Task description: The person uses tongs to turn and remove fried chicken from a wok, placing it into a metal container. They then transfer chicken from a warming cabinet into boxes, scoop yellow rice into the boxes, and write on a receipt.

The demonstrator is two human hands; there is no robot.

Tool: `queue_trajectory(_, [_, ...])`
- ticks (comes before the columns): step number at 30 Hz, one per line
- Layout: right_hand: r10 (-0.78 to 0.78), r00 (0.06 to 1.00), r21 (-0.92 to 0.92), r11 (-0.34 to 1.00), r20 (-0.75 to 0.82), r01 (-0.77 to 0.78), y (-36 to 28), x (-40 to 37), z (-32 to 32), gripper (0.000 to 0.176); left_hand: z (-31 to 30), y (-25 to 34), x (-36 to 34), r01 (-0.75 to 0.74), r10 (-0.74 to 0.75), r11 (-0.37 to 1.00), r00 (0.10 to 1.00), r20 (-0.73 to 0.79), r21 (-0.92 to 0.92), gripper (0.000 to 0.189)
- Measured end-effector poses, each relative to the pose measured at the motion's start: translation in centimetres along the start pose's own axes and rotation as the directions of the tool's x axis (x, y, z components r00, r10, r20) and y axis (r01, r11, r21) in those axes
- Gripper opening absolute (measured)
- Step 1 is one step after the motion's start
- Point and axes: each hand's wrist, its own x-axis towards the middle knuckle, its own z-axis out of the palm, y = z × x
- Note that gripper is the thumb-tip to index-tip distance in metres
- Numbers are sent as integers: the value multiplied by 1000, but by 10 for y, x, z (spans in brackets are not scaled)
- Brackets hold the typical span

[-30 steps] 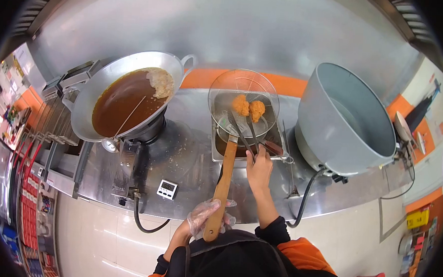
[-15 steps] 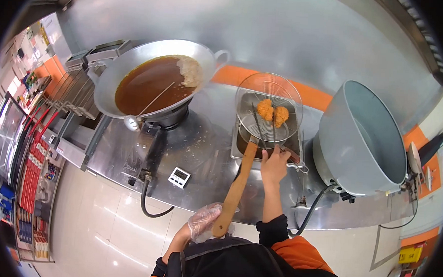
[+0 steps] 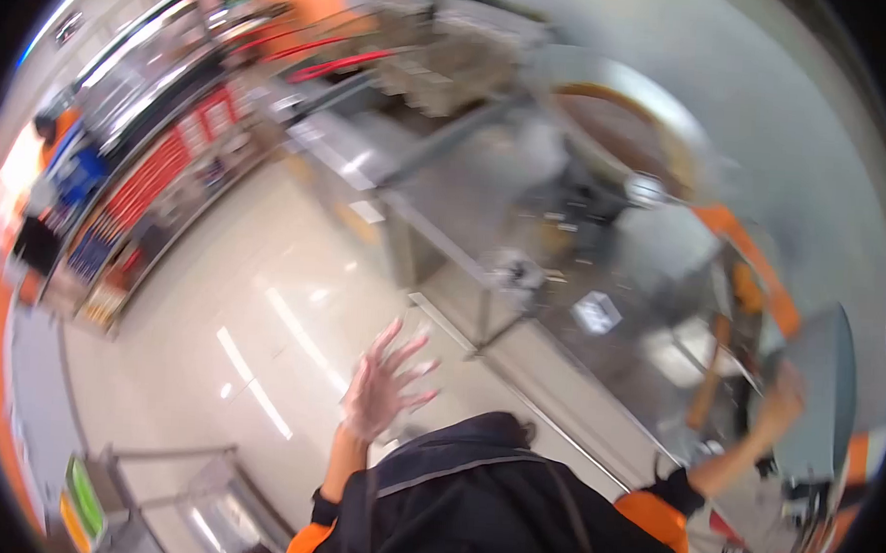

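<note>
My left hand (image 3: pixel 387 382), seemingly in a clear plastic glove, is raised over the floor with its fingers spread and nothing in it. My right hand (image 3: pixel 782 399) is smeared by motion beside the large grey pot (image 3: pixel 820 381); whether it holds anything cannot be made out. Left of that hand, the wooden handle (image 3: pixel 710 376) of the strainer rests on the counter, out of both hands. Beyond the handle shows a blurred orange-brown patch of fried pieces (image 3: pixel 746 289).
A wok (image 3: pixel 691 124) of brown oil sits at the back of the steel counter (image 3: pixel 479 168). A white timer (image 3: pixel 596 313) lies near the counter's front edge. Wire baskets with red handles (image 3: pixel 344 66) stand farther left. A stocked shelf (image 3: pixel 153 176) is across the tiled floor (image 3: pixel 274 258).
My view has swung left, smearing the scene. My left hand has let go of the strainer's wooden handle, risen and spread its fingers. My right hand now appears beside the grey pot.
</note>
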Motion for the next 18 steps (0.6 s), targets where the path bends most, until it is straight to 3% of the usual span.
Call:
queue_trajectory(1, [44,969,82,996,-244,-25,-9,-14,-28,35,-18,21,-6,-91,96,989,995,41,-115,84])
queue_trajectory(2, [497,783,237,867,-373,-438,-124,4,-93,35,-40,38,-13,-175,198,958,976,85,-226,85])
queue_trajectory(3, [547,674,217,830,-497,-514,-195,8,-122,28,-64,54,-18,-242,283,925,953,107,-291,84])
queue_trajectory(5, [538,637,477,830,-552,-288,-310,9,-125,28,-112,91,-29,-338,438,847,881,178,-411,83])
queue_trajectory(6, [540,602,573,804,-588,-161,-365,11,-128,28,-132,112,-35,-391,472,838,869,146,-381,87])
queue_trajectory(7, [649,671,766,615,-359,-185,-433,13,-126,28,-153,135,-42,-444,531,803,836,138,-397,88])
queue_trajectory(8, [601,791,916,372,-115,-150,-492,15,-112,23,-172,156,-47,-496,589,763,797,130,-416,89])
queue_trajectory(9, [452,888,910,328,83,-252,-571,23,-129,19,-191,177,-53,-545,647,717,753,121,-435,89])
queue_trajectory(10, [107,930,934,34,351,-356,-627,19,-124,18,-209,197,-59,-582,686,687,718,122,-435,90])
queue_trajectory(11, [-150,923,933,-8,354,-359,-695,21,-131,18,-229,220,-68,-624,728,650,676,119,-434,90])
queue_trajectory(12, [-433,820,897,-54,375,-439,-755,21,-154,18,-250,244,-78,-667,769,609,629,113,-429,91])
queue_trajectory(13, [-627,724,877,-132,287,-462,-814,14,-155,16,-273,267,-88,-698,794,582,599,105,-417,91])
queue_trajectory(15, [-839,528,795,-228,133,-562,-928,-1,-181,16,-316,308,-114,-772,848,506,526,61,-384,91])
queue_trajectory(18, [-964,254,714,-230,-76,-661,-1075,-21,-250,17,-375,368,-162,-881,917,327,383,-111,-343,90])
